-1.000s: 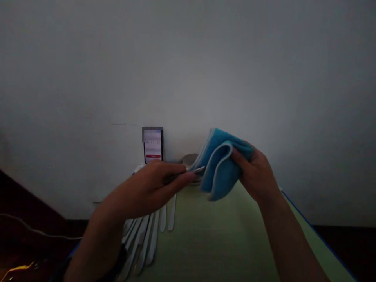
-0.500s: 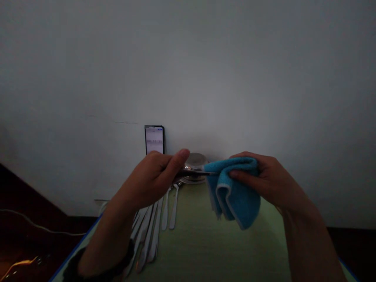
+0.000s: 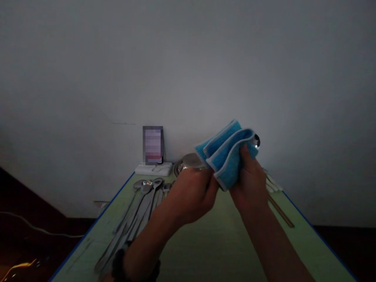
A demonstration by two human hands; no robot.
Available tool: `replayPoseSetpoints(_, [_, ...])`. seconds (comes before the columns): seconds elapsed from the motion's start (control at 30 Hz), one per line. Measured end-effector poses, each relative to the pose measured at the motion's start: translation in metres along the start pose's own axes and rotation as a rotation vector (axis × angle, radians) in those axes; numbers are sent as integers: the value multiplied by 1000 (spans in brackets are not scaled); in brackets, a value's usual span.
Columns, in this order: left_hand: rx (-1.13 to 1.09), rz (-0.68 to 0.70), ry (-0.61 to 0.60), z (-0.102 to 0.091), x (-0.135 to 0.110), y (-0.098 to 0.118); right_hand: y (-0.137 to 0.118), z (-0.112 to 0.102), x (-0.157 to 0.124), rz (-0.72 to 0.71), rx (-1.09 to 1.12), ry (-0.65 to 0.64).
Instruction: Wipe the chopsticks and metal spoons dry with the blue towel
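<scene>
My right hand (image 3: 249, 182) is closed round a folded blue cloth (image 3: 226, 154) held above the green table (image 3: 205, 243). The shiny bowl of a metal spoon (image 3: 256, 141) pokes out of the cloth at its upper right. My left hand (image 3: 192, 194) is closed just left of the cloth and grips the spoon's handle, which is mostly hidden by the fingers and the cloth.
Several metal spoons (image 3: 138, 203) lie in a fan on the left of the table. A phone (image 3: 152, 145) stands against the wall on a white pad (image 3: 153, 169), with a metal dish (image 3: 188, 162) beside it. Chopsticks (image 3: 280, 211) and white utensils lie at the right edge.
Both hands have moved together and the cloth has risen. The spoon has slid deeper through the cloth, so its bowl now shows on the far side. The view has tilted down a little.
</scene>
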State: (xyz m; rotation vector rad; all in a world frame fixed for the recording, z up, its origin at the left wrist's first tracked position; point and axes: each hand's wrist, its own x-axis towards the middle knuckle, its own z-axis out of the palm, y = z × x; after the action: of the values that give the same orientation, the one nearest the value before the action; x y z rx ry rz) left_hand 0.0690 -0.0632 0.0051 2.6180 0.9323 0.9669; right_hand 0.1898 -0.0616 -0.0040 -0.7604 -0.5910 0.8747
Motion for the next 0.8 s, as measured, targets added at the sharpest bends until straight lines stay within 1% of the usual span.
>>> replayPoseSetpoints(0.07, [8,59,39,3,0,-2,0,2,-4,38,0,-3])
replayPoseSetpoints(0.13, [6,127,63,1,0,-5,1,4,-7,97,17,-32])
replayPoseSetpoints(0.2, [15,154,58,-3,0,-9,2,5,-7,139,47,-56])
replayPoseSetpoints(0.3, [48,102,-11,-9,1,-14,4,4,-2,112,123,-57])
replayPoseSetpoints(0.43, [104,55,-105,-12,0,-13,4,1,6,85,179,-53])
replayPoseSetpoints(0.63, [155,70,-119,-12,-1,-10,2,0,7,66,201,-29])
replayPoseSetpoints(0.8, [200,42,-124,-14,0,-12,5,-1,9,62,221,-34])
